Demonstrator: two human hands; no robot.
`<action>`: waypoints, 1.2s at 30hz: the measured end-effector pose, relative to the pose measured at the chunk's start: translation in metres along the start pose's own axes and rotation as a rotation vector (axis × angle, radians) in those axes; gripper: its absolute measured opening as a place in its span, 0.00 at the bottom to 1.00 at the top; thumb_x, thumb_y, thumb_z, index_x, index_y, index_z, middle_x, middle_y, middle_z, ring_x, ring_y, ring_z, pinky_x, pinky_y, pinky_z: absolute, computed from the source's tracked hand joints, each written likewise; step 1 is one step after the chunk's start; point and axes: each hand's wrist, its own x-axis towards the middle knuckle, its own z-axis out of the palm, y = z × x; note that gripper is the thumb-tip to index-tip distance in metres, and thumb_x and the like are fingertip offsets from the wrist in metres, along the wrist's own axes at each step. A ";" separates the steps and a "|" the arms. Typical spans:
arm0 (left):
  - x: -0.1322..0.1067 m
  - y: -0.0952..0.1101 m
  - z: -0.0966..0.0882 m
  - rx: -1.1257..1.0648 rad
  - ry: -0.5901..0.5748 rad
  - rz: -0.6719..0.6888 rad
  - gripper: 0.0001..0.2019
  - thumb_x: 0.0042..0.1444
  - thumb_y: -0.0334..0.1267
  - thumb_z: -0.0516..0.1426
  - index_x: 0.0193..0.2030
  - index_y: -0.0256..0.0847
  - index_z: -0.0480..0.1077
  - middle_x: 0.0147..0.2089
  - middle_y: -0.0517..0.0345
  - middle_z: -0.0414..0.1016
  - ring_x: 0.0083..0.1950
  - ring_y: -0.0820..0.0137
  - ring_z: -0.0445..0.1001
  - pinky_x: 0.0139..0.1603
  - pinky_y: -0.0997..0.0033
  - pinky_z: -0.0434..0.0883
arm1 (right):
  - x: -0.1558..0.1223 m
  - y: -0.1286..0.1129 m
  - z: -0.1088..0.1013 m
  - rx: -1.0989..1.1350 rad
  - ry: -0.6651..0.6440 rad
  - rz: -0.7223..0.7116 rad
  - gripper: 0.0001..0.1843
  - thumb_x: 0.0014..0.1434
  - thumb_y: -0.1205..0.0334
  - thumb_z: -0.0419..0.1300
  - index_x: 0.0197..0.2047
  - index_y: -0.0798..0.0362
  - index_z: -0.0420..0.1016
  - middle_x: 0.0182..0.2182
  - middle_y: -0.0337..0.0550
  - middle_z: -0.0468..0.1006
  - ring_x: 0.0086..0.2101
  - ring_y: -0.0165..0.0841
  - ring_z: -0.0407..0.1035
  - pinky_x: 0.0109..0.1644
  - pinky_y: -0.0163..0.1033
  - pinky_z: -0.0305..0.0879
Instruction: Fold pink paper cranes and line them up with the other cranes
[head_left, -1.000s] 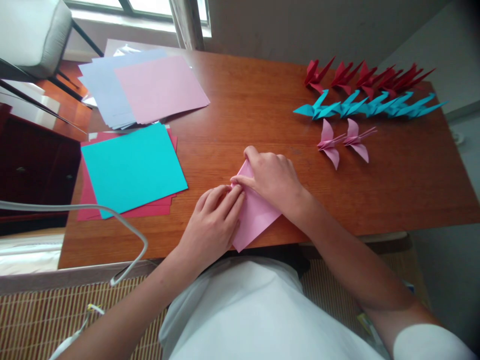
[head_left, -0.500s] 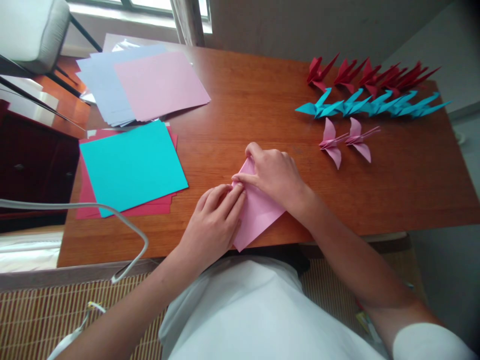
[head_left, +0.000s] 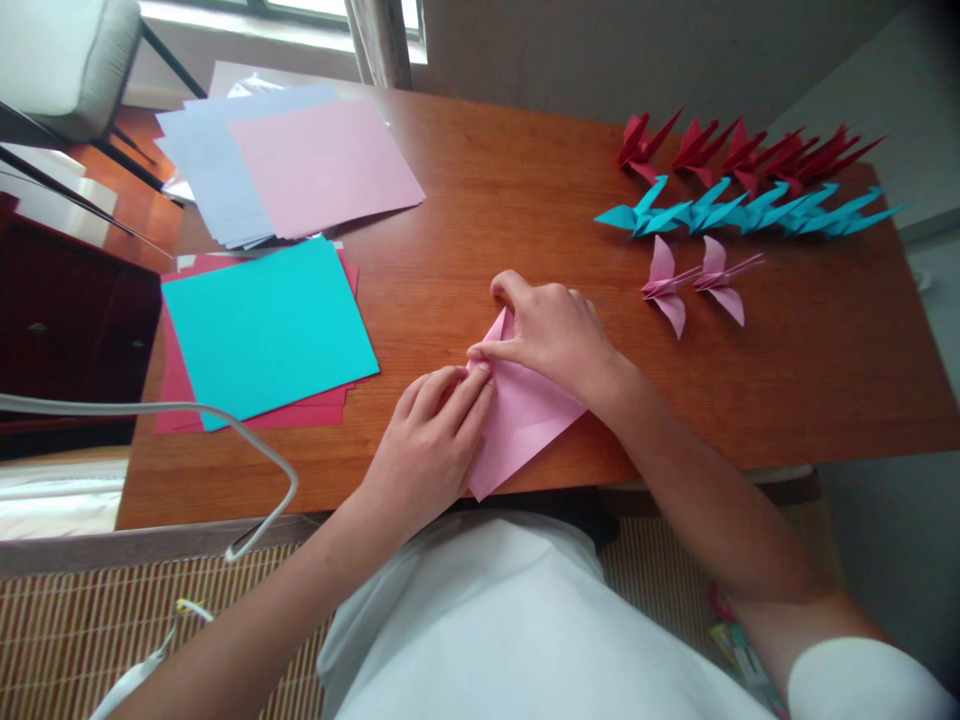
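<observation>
A folded sheet of pink paper point(head_left: 517, 415) lies at the front edge of the wooden table, one corner pointing at me. My left hand point(head_left: 435, 435) presses its closed fingertips on the paper's left edge. On the upper part rests my right hand point(head_left: 551, 335), its thumb along the left edge close to my left fingertips and its index finger curled at the top corner. Both hands hide parts of the paper, so its upper folds show only in part.
Red paper cranes point(head_left: 739, 155), blue paper cranes point(head_left: 742, 208) and two pink paper cranes point(head_left: 664, 288) stand in rows at the right. Blue paper point(head_left: 270, 330) over red sheets lies left; behind it are pink paper point(head_left: 326, 165) and pale blue sheets point(head_left: 206, 165). A white cable point(head_left: 247, 435) crosses the left front.
My right hand has lifted slightly and shifted a little to the right, showing more of the pink paper's right side. My left hand stays at the left edge.
</observation>
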 end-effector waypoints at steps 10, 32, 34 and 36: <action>0.001 0.000 0.000 0.017 -0.007 -0.001 0.23 0.66 0.33 0.55 0.67 0.30 0.68 0.70 0.46 0.71 0.65 0.49 0.67 0.65 0.49 0.66 | 0.031 0.037 -0.002 0.032 0.100 0.076 0.22 0.59 0.43 0.68 0.50 0.48 0.76 0.38 0.48 0.82 0.41 0.47 0.76 0.43 0.48 0.68; 0.000 0.000 0.001 0.003 -0.012 -0.011 0.25 0.66 0.33 0.54 0.69 0.33 0.67 0.68 0.45 0.73 0.66 0.48 0.67 0.66 0.47 0.67 | 0.006 -0.004 -0.007 0.032 -0.032 -0.209 0.33 0.57 0.44 0.70 0.62 0.47 0.70 0.54 0.52 0.70 0.54 0.48 0.65 0.49 0.49 0.68; -0.001 0.000 0.001 -0.017 -0.022 -0.019 0.27 0.65 0.33 0.54 0.71 0.34 0.65 0.69 0.45 0.72 0.67 0.49 0.66 0.66 0.46 0.66 | 0.009 -0.004 -0.009 0.030 -0.042 -0.206 0.33 0.58 0.44 0.70 0.62 0.46 0.70 0.54 0.52 0.71 0.54 0.48 0.65 0.48 0.48 0.68; -0.001 0.000 0.001 -0.034 -0.034 -0.025 0.28 0.65 0.32 0.54 0.72 0.34 0.64 0.70 0.45 0.70 0.67 0.49 0.66 0.67 0.46 0.66 | 0.014 0.001 -0.010 0.024 -0.045 -0.190 0.32 0.57 0.45 0.70 0.62 0.45 0.70 0.54 0.51 0.72 0.54 0.48 0.65 0.47 0.47 0.68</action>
